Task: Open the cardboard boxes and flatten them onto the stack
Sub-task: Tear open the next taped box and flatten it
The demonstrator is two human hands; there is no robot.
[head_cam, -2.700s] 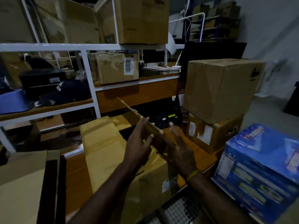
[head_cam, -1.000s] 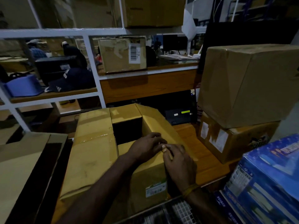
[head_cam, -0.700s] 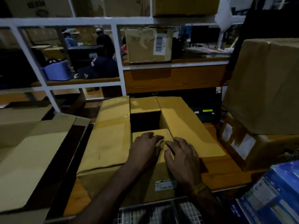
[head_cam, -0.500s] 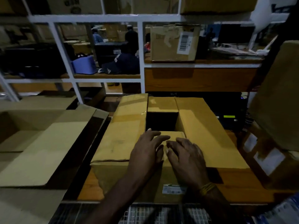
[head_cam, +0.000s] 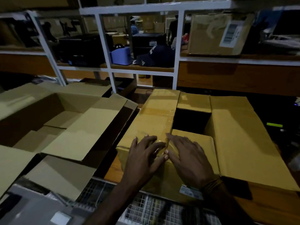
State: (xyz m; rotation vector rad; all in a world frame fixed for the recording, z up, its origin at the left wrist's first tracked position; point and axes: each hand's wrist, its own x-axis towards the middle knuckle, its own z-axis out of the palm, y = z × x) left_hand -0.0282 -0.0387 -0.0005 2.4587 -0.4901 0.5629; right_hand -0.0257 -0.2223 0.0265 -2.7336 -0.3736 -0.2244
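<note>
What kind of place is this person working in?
Probably a warehouse or stockroom: white metal shelving holds a labelled carton, opened cardboard boxes cover the bench, and both hands press on another box.

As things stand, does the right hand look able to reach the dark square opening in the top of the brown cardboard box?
Probably yes: the right hand rests flat on the near flap, the opening lies just beyond its fingertips, and nothing lies between them.

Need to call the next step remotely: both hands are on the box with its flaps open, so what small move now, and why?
Probably press the near flap down: the left hand and right hand lie flat on the open box, whose far flap and dark opening show it still stands unflattened.
</note>
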